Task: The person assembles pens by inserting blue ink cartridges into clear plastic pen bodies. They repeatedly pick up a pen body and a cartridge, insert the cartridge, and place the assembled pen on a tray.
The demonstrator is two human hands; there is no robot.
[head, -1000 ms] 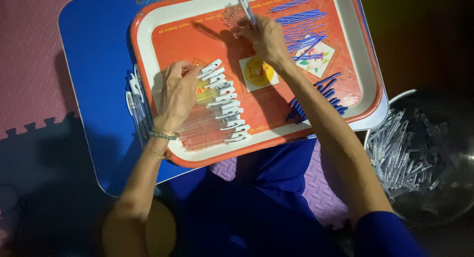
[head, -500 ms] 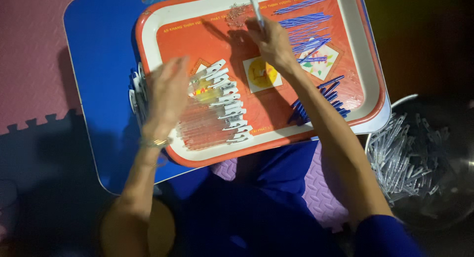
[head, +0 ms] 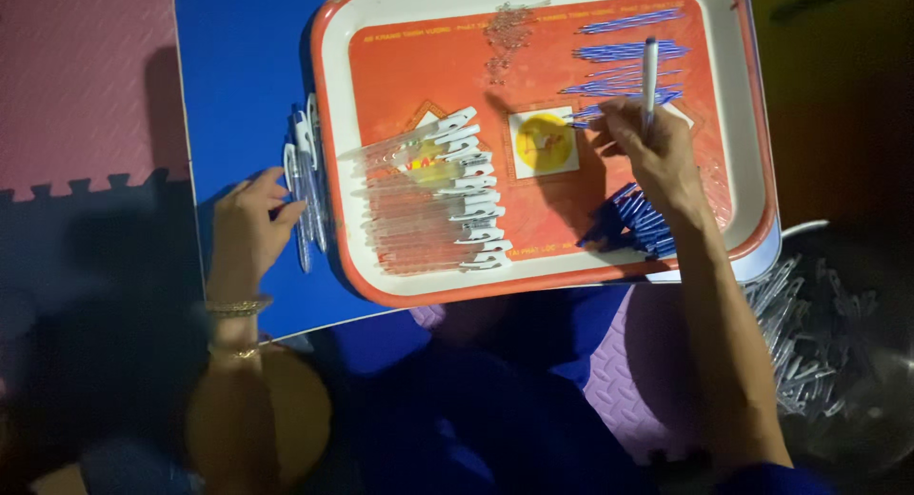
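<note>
A blue table [head: 238, 67] is seen from above, set on pink and dark foam floor mats [head: 86, 86], and most of its top is taken up by an orange tray with a white rim [head: 333, 171]. At the right edge of the view, a dark basin [head: 838, 362] filled with clear pen barrels is partly shown, well apart from the table's left side. On the tray, a row of clear pen barrels with white clips [head: 433, 200] is laid out at the left, thin blue refills [head: 624, 52] are spread at the upper right, a cluster of small springs [head: 505, 33] lies at the top, and a heap of blue caps [head: 633, 224] rests near the lower right. A few finished pens [head: 307, 171] are lined up on the table just beside the tray's left rim. The left hand [head: 248, 238] is placed at these pens, its fingertips closed together on the lowest one. The right hand [head: 652, 157] is held over the tray's right part, its fingers clamped on a white pen [head: 649, 76] pointing upward.
</note>
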